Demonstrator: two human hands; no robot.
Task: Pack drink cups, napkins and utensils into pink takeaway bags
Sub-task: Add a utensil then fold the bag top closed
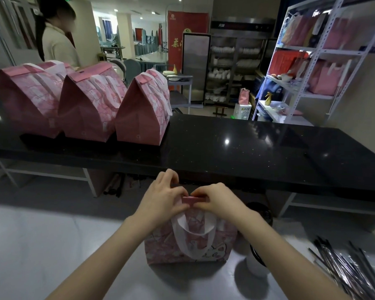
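Note:
A pink takeaway bag [188, 245] with white handles stands upright on the white worktop [52, 245] in front of me. Its top flap [191, 200] is folded over, and both hands pinch it. My left hand [162, 198] presses the flap from the left, my right hand [217, 200] from the right. What is inside the bag is hidden. A white drink cup with a dark lid [257, 259] stands just right of the bag, behind my right forearm. A pile of wrapped utensils [351, 269] lies at the lower right.
Three closed pink bags [30, 98] [89, 105] [143, 111] stand in a row on the black counter [247, 152] at the far left. A person in a cream top [56, 46] stands behind them. A white metal shelf rack [312, 68] holds more bags at right.

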